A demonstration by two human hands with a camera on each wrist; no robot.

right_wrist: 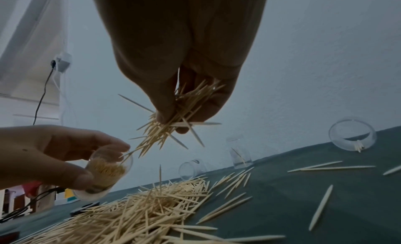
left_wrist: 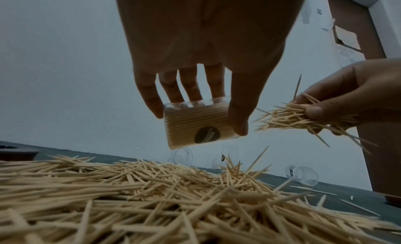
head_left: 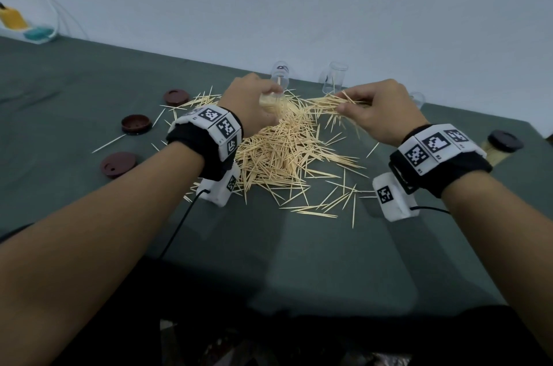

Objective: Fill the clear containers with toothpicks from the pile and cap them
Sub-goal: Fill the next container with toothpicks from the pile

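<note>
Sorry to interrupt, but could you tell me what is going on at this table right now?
A person is packing toothpicks into clear containers. The left hand grips a nearly full container tilted above the toothpick pile, while the right hand pinches a bundle of toothpicks near its mouth. Three brown caps lie loose on the green tablecloth, other clear containers are almost empty, and one capped container lies at the right.

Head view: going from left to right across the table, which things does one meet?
Three dark lids → left hand holding a container → right hand with a toothpick bunch → capped container lying at the right edge.
</note>
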